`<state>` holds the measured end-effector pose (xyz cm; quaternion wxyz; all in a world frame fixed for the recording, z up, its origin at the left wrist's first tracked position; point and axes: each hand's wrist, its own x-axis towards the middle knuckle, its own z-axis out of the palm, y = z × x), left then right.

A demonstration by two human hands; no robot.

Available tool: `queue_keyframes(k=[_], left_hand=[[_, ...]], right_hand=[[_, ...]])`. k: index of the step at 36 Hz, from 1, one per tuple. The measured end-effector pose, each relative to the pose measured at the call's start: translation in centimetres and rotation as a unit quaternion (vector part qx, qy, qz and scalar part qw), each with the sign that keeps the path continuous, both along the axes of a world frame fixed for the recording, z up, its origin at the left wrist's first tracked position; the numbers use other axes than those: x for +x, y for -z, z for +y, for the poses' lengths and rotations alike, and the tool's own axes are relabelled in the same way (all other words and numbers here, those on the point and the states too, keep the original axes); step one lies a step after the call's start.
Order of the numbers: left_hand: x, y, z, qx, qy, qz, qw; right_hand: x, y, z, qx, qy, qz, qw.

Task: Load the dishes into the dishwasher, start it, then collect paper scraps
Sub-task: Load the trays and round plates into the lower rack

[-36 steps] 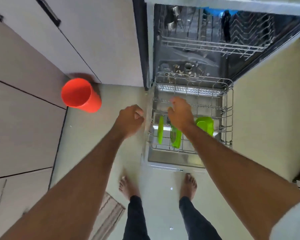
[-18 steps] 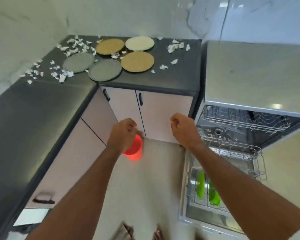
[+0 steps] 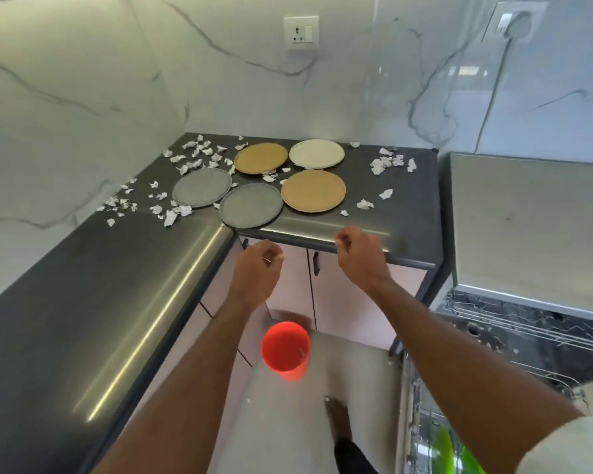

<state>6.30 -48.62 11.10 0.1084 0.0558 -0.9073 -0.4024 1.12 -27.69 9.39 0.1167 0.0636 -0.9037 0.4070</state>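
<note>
Head view: five plates (image 3: 313, 190) on counter (image 3: 404, 213), scraps (image 3: 199, 155) scattered among them.
Hands: left (image 3: 259, 268) and right (image 3: 360, 258) loosely curled, empty, short of counter edge.
Dishwasher (image 3: 528, 323): open at right, green dishes (image 3: 442, 443) racked.
Risk: grey plate (image 3: 251, 205) overhangs edge; a careless grab knocks it off.
Risk: bin (image 3: 286, 350) on floor, easily kicked.

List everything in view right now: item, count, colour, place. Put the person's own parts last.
plates: five; two tan, two grey, one cream; flat on the countertop corner.
paper scraps: many, white, scattered around the plates.
countertop: one, dark grey, L-shaped along the walls.
cup: one, orange-red, on the floor by the cabinets.
cabinet doors: pale pink, under the countertop.
dishwasher: one, silver, right, open, rack pulled out.
green dishes: green, count unclear, in the lower rack.
wall sockets: two, white, on the marble wall.
left hand: loosely curled, empty, below the counter edge.
right hand: loosely curled, empty, at the counter edge.
foot: one, bare, on the floor.
</note>
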Motion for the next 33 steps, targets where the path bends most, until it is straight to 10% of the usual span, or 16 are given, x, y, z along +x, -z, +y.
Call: queue_keyframes(k=[16,33], left_hand=[[-16.6,6.1,-6.6,0.093,-0.12,-0.05,0.987],[-25.7,10.5,-13.5,0.02,-0.253,-0.209,0.944]], right_hand=[[-19.4,3.9,-5.1,0.037,-0.055,-0.099,0.993],[-31.4,7.8,-4.7,0.002,0.144,-0.287,0.947]])
